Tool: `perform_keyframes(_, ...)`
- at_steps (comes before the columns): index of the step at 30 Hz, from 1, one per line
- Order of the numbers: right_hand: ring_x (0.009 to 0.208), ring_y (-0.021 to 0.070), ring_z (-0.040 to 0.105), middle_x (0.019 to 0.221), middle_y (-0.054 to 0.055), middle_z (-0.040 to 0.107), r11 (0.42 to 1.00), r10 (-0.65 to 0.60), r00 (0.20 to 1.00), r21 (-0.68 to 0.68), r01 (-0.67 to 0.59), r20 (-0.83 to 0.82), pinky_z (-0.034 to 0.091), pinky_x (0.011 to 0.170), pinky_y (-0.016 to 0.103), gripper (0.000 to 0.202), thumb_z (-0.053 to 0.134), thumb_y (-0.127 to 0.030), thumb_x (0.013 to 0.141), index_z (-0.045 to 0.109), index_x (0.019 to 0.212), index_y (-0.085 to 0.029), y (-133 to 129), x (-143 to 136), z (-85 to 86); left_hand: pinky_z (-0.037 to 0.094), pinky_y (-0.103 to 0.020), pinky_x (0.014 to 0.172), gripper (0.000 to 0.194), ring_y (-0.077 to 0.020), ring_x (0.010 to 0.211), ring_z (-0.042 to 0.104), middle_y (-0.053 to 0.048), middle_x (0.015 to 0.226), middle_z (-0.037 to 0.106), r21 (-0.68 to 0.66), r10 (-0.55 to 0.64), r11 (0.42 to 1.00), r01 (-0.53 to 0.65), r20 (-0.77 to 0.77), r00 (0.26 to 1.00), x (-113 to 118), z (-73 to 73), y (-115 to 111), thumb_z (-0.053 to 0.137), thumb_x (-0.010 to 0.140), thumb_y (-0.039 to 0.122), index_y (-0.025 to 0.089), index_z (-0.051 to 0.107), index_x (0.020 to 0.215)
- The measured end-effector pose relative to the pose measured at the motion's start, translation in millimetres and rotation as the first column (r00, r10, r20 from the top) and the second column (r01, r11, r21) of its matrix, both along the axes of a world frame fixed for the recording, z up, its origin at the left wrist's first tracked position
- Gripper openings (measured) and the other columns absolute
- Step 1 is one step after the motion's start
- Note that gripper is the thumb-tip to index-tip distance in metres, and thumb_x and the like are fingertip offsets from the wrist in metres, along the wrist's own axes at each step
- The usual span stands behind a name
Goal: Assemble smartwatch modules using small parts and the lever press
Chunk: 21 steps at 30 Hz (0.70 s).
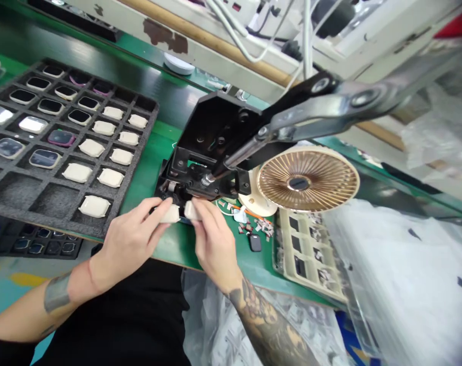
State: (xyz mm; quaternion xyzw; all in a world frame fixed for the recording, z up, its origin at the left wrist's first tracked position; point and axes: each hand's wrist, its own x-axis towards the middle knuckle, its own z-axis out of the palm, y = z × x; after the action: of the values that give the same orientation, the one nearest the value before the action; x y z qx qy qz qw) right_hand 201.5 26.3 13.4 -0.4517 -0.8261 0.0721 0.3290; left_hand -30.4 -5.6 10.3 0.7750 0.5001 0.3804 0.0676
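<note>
Below the black clamp press (215, 147), my left hand (133, 236) pinches a cream-coloured block (171, 214) between thumb and fingers. Close to its right, my right hand (215, 236) grips a second cream block (190, 210), partly covered by the fingers. A narrow gap separates the two blocks, both at the front edge of the press base. To the left, a dark grey compartment tray (114, 216) holds several watch-like pieces with dark or shiny faces, and several cream blocks like those in my hands.
A gold round fan (308, 181) stands right of the press, whose metal lever (330, 112) reaches to the upper right. Small parts (263, 227) and a black square piece (255, 242) lie on the green table (231, 259), beside a parts box (309, 244) and plastic bags (402, 274).
</note>
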Motion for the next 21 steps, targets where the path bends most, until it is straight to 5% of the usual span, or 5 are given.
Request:
perform_keyframes(3,0.142,0.0282,0.073,0.151,0.015,0.073,0.998,-0.05,0.998,0.037,0.051,-0.032,0.066,0.12,0.05,0.058,0.058,-0.011,0.11,0.058,0.166,-0.027,-17.7,17.2,8.4,0.061,-0.03,0.068,0.037,-0.0223,0.088,0.085,-0.013,0.145,0.079,-0.045,0.037,0.998,-0.047,-0.2,0.979,19.2,9.7,25.1,0.063,0.113,0.019,0.022,0.072,0.149)
perform_keyframes(7,0.139,0.0294,0.075,0.148,0.014,0.076,0.99,-0.056,0.998,0.129,0.054,0.016,0.07,0.114,0.051,0.063,0.063,-0.009,0.107,0.058,0.167,-0.028,-24.2,34.6,13.7,0.059,-0.032,0.062,0.033,-0.0251,0.082,0.086,-0.019,0.138,0.08,-0.245,-0.04,0.968,-0.063,-0.395,0.918,41.9,27.4,49.4,0.056,0.112,0.015,0.017,0.077,0.137)
perform_keyframes(13,0.132,0.0303,0.079,0.142,0.013,0.08,0.961,-0.016,0.998,0.275,-0.001,0.062,0.071,0.11,0.048,0.07,0.068,-0.008,0.104,0.057,0.17,-0.028,-14.1,40.6,15.4,0.066,-0.038,0.072,0.052,-0.0271,0.091,0.087,-0.029,0.176,0.052,-0.295,-0.121,0.955,-0.024,-0.462,0.879,47.8,27.6,44.2,0.049,0.114,0.018,0.012,0.06,0.164)
perform_keyframes(17,0.129,0.0318,0.081,0.141,0.012,0.081,0.942,0.027,0.998,0.334,-0.044,0.057,0.072,0.105,0.05,0.074,0.071,-0.007,0.101,0.057,0.17,-0.031,-4.3,31.0,26.8,0.066,-0.045,0.069,0.06,-0.0324,0.09,0.086,-0.037,0.178,0.043,-0.3,-0.067,0.949,-0.101,-0.502,0.863,56.6,21.6,41.7,0.049,0.113,0.019,0.002,0.052,0.17)
perform_keyframes(21,0.131,0.0343,0.08,0.143,0.013,0.08,0.934,0.022,1.0,0.356,-0.025,0.012,0.073,0.102,0.055,0.075,0.071,-0.006,0.099,0.058,0.169,-0.031,-5.4,27.2,40.9,0.068,-0.048,0.073,0.056,-0.0346,0.094,0.086,-0.034,0.179,0.045,-0.327,-0.137,0.945,-0.006,-0.413,0.9,45.0,21.1,40.4,0.053,0.113,0.022,0.004,0.057,0.166)
